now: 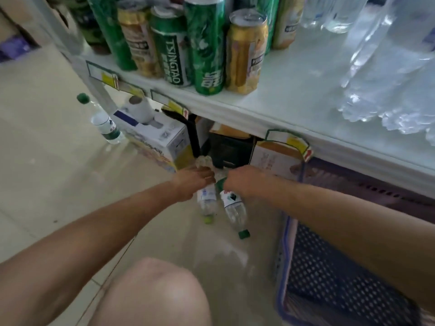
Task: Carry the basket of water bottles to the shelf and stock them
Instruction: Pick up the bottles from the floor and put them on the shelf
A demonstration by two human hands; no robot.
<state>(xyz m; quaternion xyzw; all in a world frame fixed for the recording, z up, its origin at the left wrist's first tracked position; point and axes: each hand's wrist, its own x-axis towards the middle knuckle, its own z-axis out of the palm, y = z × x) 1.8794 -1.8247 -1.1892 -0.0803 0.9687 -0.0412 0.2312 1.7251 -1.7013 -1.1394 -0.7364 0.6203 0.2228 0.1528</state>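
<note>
Two small water bottles lie on the floor below the shelf, caps toward me. My left hand is closed over the base end of the left bottle, which has a light green cap. My right hand grips the base end of the right bottle, which has a dark green cap. The blue plastic basket stands on the floor at the right, under my right arm, and what I see of its inside holds nothing. Large clear water bottles stand on the white shelf at the right.
Green and gold cans fill the shelf's left part. Another water bottle stands on the floor by the shelf leg. Cardboard boxes and a dark box sit under the shelf. My knee is low in view.
</note>
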